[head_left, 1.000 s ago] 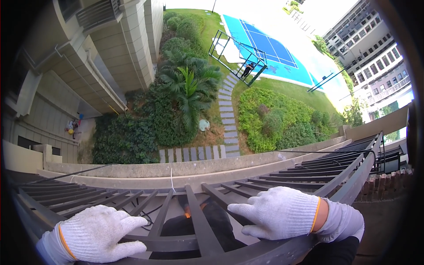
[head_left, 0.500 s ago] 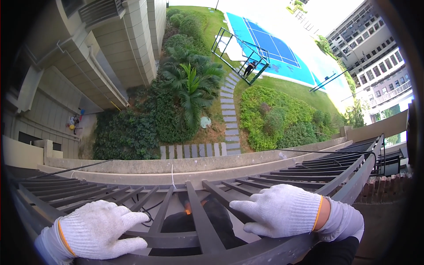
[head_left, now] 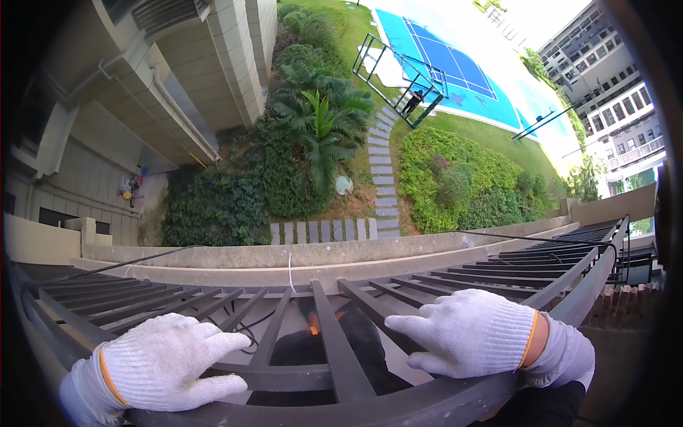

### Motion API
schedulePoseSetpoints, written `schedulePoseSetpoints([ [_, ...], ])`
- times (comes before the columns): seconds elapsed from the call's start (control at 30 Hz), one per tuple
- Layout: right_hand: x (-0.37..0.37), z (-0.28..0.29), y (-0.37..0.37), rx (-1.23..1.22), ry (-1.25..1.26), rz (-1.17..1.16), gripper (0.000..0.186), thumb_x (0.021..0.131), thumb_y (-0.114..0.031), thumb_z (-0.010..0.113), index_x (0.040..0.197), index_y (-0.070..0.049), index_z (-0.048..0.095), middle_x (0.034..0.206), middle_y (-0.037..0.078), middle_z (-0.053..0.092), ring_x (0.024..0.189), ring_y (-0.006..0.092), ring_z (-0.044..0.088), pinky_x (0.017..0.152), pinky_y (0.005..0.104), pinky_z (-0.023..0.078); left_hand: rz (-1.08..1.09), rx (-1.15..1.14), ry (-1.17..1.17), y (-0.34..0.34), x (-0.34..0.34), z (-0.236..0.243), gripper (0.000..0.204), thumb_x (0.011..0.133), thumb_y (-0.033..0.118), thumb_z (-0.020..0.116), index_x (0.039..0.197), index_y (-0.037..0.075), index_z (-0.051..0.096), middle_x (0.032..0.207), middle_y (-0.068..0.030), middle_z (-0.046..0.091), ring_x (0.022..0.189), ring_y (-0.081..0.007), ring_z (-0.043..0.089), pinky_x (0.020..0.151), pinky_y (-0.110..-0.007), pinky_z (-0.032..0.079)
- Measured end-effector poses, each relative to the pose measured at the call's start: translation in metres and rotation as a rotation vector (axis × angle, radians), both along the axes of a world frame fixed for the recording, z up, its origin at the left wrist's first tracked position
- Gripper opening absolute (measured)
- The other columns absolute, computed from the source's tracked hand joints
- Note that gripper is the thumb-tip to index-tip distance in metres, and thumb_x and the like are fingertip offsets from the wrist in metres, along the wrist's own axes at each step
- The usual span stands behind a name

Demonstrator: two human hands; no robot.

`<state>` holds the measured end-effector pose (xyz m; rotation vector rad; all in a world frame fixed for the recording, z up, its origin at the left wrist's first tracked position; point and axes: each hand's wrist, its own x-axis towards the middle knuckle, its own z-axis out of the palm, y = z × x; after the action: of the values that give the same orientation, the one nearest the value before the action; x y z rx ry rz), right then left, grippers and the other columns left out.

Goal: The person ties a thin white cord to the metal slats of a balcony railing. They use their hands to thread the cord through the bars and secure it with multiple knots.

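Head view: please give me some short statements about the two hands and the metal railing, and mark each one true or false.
1. Both hands wear white knit gloves. True: left hand, right hand.
2. The right hand hangs in the air above the dark metal railing. False: it lies on the bars.
3. The left hand holds a hammer. False: it holds no tool and rests on the railing.
4. A palm tree stands in the garden far below. True.
5. The blue court lies beyond the garden. True.

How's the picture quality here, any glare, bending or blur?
Head view: daylight, sharp throughout; glare washes out the top right beyond the blue court; fisheye bends the railing and ledge into curves; black rim at the corners; both gloved hands are evenly lit.
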<state>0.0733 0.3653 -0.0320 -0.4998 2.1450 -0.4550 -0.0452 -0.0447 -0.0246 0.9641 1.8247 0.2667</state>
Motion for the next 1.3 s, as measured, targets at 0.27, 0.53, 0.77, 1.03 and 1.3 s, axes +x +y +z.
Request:
schedulePoseSetpoints([
  [0.27, 0.005, -0.002, 0.001, -0.097, 0.038, -0.017, 0.062, 0.116, -0.043, 0.075, 0.164, -0.004, 0.069, 0.112, 0.026, 0.086, 0.098, 0.0491, 0.086, 0.086, 0.0609, 0.070, 0.025, 0.006, 0.029, -0.002, 0.002, 0.003, 0.076, 0.119, 0.063, 0.075, 0.163, 0.002, 0.073, 0.126, -0.0243, 0.085, 0.121, -0.0455, 0.083, 0.111, -0.056, 0.065],
  [0.53, 0.003, 0.005, 0.001, -0.061, 0.004, 0.047, 0.069, 0.120, -0.050, 0.072, 0.172, -0.004, 0.066, 0.123, 0.022, 0.084, 0.104, 0.0453, 0.086, 0.090, 0.0556, 0.071, 0.025, -0.005, 0.048, 0.000, 0.007, 0.007, 0.074, 0.117, 0.064, 0.077, 0.161, 0.005, 0.075, 0.127, -0.0234, 0.085, 0.122, -0.0455, 0.083, 0.112, -0.055, 0.064],
  [0.77, 0.007, 0.000, 0.004, -0.089, 0.024, 0.034, 0.066, 0.121, -0.048, 0.071, 0.170, -0.004, 0.067, 0.118, 0.021, 0.085, 0.101, 0.0450, 0.086, 0.088, 0.0554, 0.071, 0.028, 0.015, 0.055, -0.001, 0.007, 0.006, 0.073, 0.117, 0.065, 0.077, 0.160, 0.006, 0.077, 0.128, -0.0228, 0.086, 0.123, -0.0442, 0.083, 0.113, -0.055, 0.064],
  [1.03, 0.013, -0.003, 0.005, -0.130, 0.079, 0.013, 0.063, 0.119, -0.045, 0.073, 0.167, -0.004, 0.068, 0.114, 0.021, 0.084, 0.098, 0.0463, 0.086, 0.087, 0.0565, 0.071, 0.035, -0.016, 0.040, -0.002, 0.008, 0.008, 0.077, 0.117, 0.066, 0.075, 0.164, 0.005, 0.074, 0.139, -0.0242, 0.086, 0.133, -0.0456, 0.081, 0.119, -0.056, 0.062],
  [1.3, 0.012, -0.005, 0.007, -0.148, 0.083, 0.016, 0.066, 0.116, -0.043, 0.077, 0.170, -0.006, 0.064, 0.115, 0.022, 0.084, 0.100, 0.0477, 0.086, 0.087, 0.0585, 0.071, 0.046, 0.000, 0.044, 0.004, 0.007, 0.012, 0.071, 0.116, 0.054, 0.078, 0.164, 0.003, 0.072, 0.140, -0.0261, 0.084, 0.132, -0.0455, 0.081, 0.117, -0.056, 0.062],
])
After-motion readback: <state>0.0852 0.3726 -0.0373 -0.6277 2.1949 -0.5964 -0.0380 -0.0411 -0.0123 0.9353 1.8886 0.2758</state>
